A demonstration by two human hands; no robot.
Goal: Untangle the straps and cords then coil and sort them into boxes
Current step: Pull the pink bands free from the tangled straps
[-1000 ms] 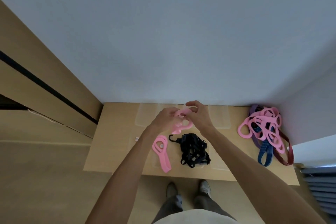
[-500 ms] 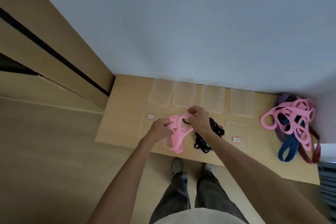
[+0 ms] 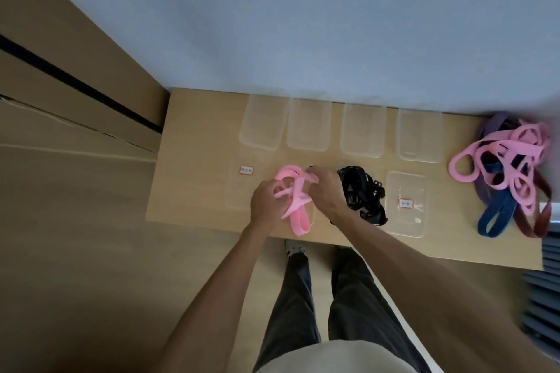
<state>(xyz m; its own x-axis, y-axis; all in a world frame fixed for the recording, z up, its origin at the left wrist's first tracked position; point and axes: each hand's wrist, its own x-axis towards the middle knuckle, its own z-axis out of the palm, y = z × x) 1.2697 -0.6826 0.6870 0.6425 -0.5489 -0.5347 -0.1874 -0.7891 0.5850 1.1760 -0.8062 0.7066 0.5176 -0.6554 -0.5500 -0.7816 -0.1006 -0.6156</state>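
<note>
A pink strap (image 3: 295, 203) with loops lies low over the table's front, held between both hands. My left hand (image 3: 266, 201) grips its left side and my right hand (image 3: 325, 191) pinches its upper right part. Just right of my right hand sits a bundle of black cords (image 3: 362, 194) in a clear box. A tangle of pink, blue, purple and dark red straps (image 3: 509, 172) lies at the table's far right.
Several clear lids (image 3: 306, 127) line the back of the wooden table (image 3: 194, 142). A clear box (image 3: 407, 206) with a small red-edged label stands at the front right. Another label (image 3: 246, 170) marks a box at the left. A wall runs behind the table.
Both hands have brought the pink strap down from in front of the lids towards the table's front, near the second pink strap lying there. The camera has tilted down.
</note>
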